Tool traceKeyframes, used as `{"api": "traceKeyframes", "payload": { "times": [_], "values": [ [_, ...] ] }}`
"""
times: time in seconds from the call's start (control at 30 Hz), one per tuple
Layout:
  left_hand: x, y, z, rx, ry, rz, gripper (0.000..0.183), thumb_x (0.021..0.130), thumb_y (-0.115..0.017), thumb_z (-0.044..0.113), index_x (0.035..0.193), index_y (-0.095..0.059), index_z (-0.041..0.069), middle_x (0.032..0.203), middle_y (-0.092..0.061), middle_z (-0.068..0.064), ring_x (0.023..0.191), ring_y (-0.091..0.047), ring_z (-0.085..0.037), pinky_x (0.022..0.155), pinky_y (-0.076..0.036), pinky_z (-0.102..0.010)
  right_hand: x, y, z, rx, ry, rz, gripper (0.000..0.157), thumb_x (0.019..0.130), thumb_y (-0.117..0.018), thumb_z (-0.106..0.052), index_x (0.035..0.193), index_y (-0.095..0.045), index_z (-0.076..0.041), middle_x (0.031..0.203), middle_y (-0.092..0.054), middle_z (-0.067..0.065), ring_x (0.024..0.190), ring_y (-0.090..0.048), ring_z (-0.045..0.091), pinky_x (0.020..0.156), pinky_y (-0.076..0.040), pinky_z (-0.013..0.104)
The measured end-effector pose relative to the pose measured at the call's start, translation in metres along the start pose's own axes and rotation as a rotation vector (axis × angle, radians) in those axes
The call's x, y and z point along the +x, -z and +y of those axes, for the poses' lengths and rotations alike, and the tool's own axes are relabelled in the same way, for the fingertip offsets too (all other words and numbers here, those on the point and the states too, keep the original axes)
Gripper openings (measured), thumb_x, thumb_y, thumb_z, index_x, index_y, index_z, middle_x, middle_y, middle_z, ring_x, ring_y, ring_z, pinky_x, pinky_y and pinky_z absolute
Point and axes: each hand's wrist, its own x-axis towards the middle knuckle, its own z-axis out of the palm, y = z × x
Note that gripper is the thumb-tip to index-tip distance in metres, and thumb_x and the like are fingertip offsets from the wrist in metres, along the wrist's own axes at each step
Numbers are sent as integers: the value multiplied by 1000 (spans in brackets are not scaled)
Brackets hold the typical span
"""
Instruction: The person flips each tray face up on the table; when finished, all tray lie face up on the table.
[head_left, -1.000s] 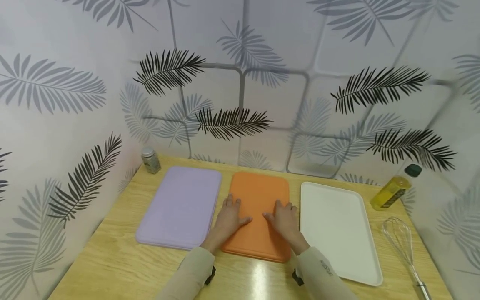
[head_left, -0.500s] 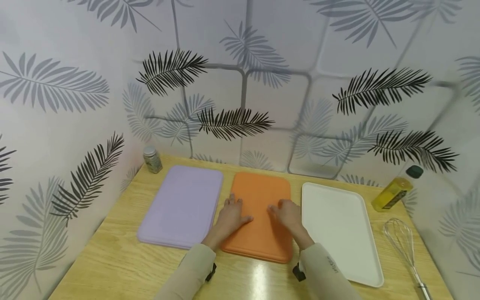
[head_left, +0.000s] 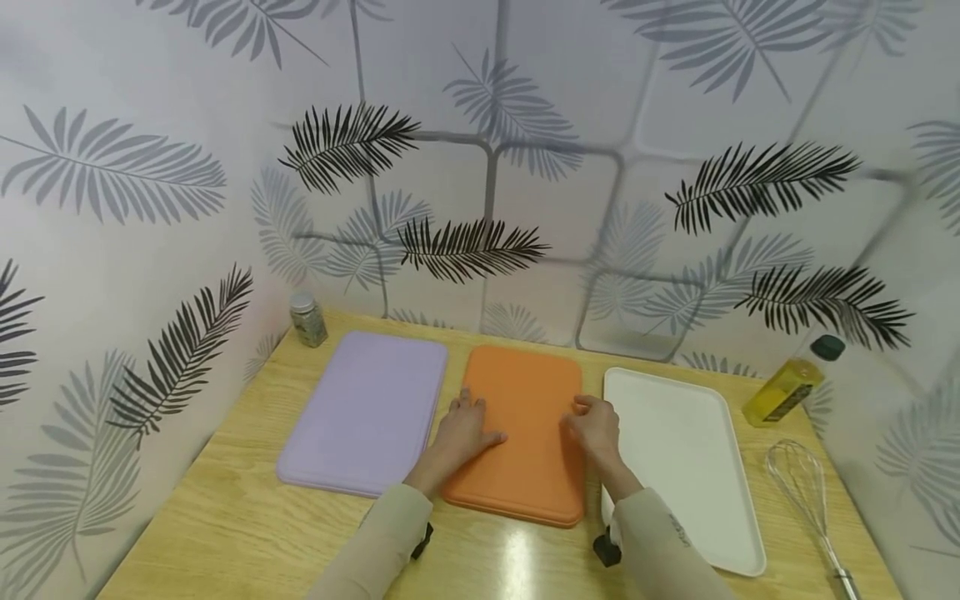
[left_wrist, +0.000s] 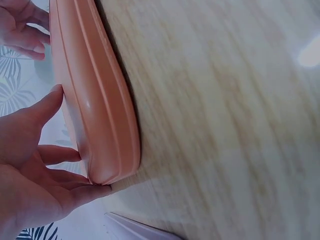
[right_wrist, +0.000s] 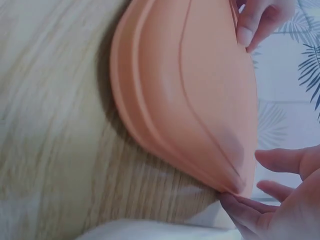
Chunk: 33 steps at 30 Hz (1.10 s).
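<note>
An orange rounded rectangular tray (head_left: 525, 387) lies face down in the middle of the table. My left hand (head_left: 459, 435) rests on its left part, thumb spread toward the centre. In the left wrist view, the fingers (left_wrist: 75, 196) of that hand reach the tray's side. My right hand (head_left: 596, 429) is at the right edge, its fingers loosely bent. Seen from the right wrist, its fingertips (right_wrist: 231, 200) are right at the tray's rim, with the thumb close above the top surface.
A purple tray (head_left: 367, 412) lies face down on the left; a white tray (head_left: 678, 458) lies face up on the right. Behind them stand a spice jar (head_left: 308, 321) and an oil bottle (head_left: 783, 390). A whisk (head_left: 806, 483) lies at the far right. Patterned walls border the table (head_left: 247, 508).
My right hand has lifted from its flat rest on the orange tray and moved right to the edge, its fingers drawing in. The left hand stays in place.
</note>
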Motion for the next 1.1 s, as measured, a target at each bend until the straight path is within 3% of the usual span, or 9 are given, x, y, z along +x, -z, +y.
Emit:
{"api": "traceKeyframes", "payload": {
  "times": [0.17,0.37,0.47,0.63,0.87,1.1],
  "values": [
    [-1,2,0,-13,6,-17,74,85,-69,47,135,-50,-6,148,-29,-33,130,-39,-45,89,-51,-50,3,6,4,26,-5,-12,45,76,-67,7,121,-61,11,114,-63,30,94,-67,39,68,-58,33],
    [-1,4,-1,-41,7,-25,76,86,-69,47,135,-49,-6,148,-28,-33,131,-37,-46,94,-47,-51,4,12,2,20,1,-25,47,74,-66,9,120,-60,13,114,-63,31,105,-62,42,83,-55,43],
    [-1,7,-3,-54,9,-46,77,86,-68,48,137,-47,-6,149,-27,-33,132,-36,-46,98,-45,-51,4,15,1,26,-3,-27,47,73,-66,9,120,-60,14,112,-63,31,104,-62,43,82,-56,42],
    [-2,11,-5,-87,5,-91,78,88,-66,48,140,-44,-5,150,-25,-32,135,-33,-45,104,-39,-51,3,25,-2,98,-32,-52,47,73,-70,9,120,-60,13,110,-64,32,97,-65,39,70,-58,29],
    [-5,15,-6,-98,-27,-101,77,90,-64,47,139,-43,-8,149,-27,-34,134,-35,-44,104,-39,-51,3,34,-3,252,-45,-170,50,80,-66,8,127,-51,17,120,-55,37,92,-63,25,71,-55,21],
    [-3,15,-10,-107,-44,-83,77,90,-62,49,140,-43,-7,148,-26,-34,135,-34,-43,105,-38,-50,11,37,-1,251,-46,-193,53,82,-68,-1,131,-54,8,125,-58,28,105,-57,26,73,-50,18]
  ]
}}
